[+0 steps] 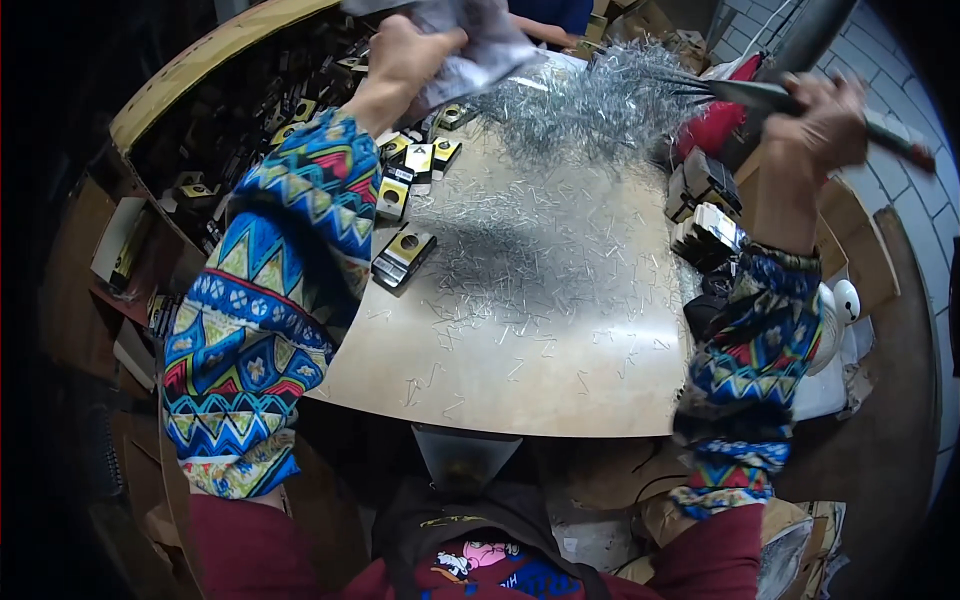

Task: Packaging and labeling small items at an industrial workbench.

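Observation:
My left hand (405,62) is closed on a crumpled grey-white bag or cloth (487,45), held up over the far left of the table; which of the two it is I cannot tell. Raised at the far right, my right hand (822,128) grips a hand fork (755,95) with a long dark handle and thin dark prongs. Its prongs point left, toward a big tangled heap of small silvery bent wire pieces (590,105). More loose wire pieces (500,250) lie scattered over the pale tabletop (560,390). The right hand is a little blurred.
Small yellow, black and white boxes (403,255) line the table's left edge. Many more fill a large carton (170,95) beyond it. Dark boxes (705,185) and a red bag (712,128) stand along the right edge. Another person's arm (545,30) shows at the far side.

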Demonstrator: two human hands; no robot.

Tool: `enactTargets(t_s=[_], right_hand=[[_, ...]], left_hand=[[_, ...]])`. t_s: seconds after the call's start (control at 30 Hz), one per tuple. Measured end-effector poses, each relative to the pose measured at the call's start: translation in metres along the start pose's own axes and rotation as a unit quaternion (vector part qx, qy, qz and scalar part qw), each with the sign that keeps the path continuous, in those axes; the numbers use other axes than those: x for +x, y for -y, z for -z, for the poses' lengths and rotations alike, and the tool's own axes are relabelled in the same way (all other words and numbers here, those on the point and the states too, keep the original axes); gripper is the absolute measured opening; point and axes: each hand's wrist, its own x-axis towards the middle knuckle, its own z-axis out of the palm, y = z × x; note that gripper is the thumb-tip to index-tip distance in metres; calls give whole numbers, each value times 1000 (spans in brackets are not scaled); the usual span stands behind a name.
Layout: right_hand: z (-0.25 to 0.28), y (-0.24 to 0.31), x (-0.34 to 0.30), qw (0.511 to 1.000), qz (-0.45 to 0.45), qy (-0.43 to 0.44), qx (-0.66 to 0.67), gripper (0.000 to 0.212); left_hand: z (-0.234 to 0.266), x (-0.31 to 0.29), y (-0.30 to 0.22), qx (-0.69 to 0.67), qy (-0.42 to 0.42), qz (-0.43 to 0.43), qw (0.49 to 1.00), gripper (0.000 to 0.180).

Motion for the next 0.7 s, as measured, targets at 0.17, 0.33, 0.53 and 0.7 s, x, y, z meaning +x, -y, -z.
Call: enactTargets(t_s=[0.17,0.33,0.53,0.7], right_hand=[[6,1,32,996,0,69,57,11],[-20,-14,13,989,89,118,10,6],[-59,2,-18,996,45,24,-77,9],[-64,7,-30,999,41,-2,-5,14]], left_hand=[[-7,-5,-42,-161,-80,-25,983,23],[13,14,-32,-415,81,-208,882,40],[4,44,-34,-86,-21,-279,956,55],[-5,17,-67,75,-149,-252,953,53]])
